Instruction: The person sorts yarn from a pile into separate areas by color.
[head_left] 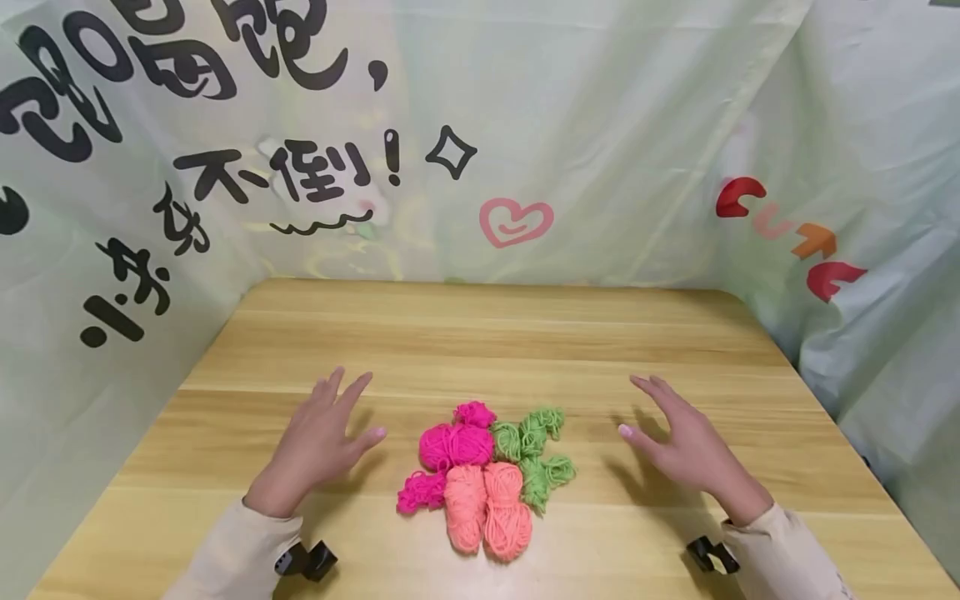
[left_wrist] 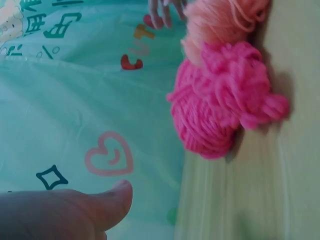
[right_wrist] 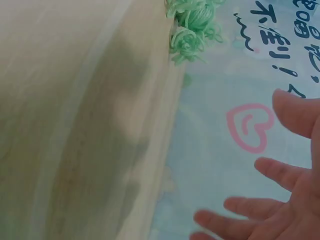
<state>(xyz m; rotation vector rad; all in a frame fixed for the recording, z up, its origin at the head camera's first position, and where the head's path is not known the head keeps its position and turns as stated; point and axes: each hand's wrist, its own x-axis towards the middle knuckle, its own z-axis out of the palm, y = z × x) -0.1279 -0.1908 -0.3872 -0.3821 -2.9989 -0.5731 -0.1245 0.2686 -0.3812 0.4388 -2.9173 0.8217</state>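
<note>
Several bundles of yarn lie together at the middle of the table. Magenta yarn (head_left: 456, 446) is at the left of the group, salmon yarn (head_left: 487, 510) at the front, and green yarn (head_left: 534, 450) at the right. To the left, my left hand (head_left: 318, 437) hovers over the table with fingers spread, holding nothing; the magenta yarn (left_wrist: 215, 100) is nearest to it. My right hand (head_left: 686, 442) is held up on the other side, fingers extended and apart from the green yarn (right_wrist: 192, 27). Neither hand touches any yarn.
The wooden table (head_left: 480, 333) has rounded far corners. Pale printed cloth (head_left: 600, 150) hangs behind it and along both sides, with black lettering and a pink heart. Small black devices (head_left: 306, 562) are worn at both wrists, over beige sleeves.
</note>
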